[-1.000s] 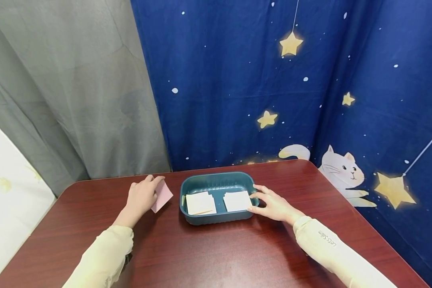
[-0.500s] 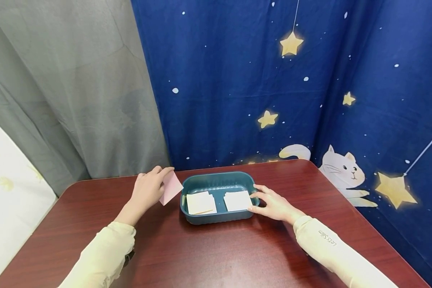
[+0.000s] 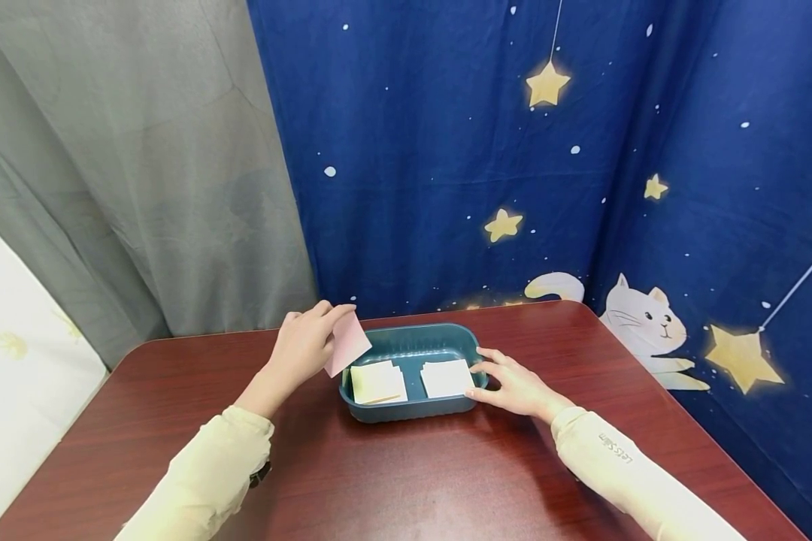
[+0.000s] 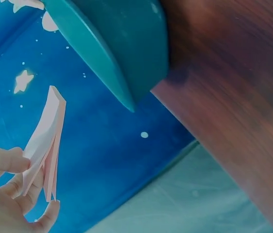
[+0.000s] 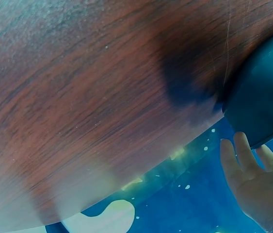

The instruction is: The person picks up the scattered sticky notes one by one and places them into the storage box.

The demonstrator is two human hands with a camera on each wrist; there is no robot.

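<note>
In the head view my left hand pinches a pink sticky note pad above the left end of a dark teal plastic basket. The left wrist view shows the pad's layers splayed a little between thumb and fingers. Inside the basket, a pale yellow stack of notes lies on the left and a white stack of notes on the right. My right hand rests on the basket's right end, with spread fingers reaching over the rim.
The basket stands near the back of a reddish-brown table. Right behind the table hang a grey curtain and a blue star-patterned curtain.
My left hand has lifted the pink pad and carried it rightward, from the table beside the basket to above its left end. The right hand and the basket have stayed put.
</note>
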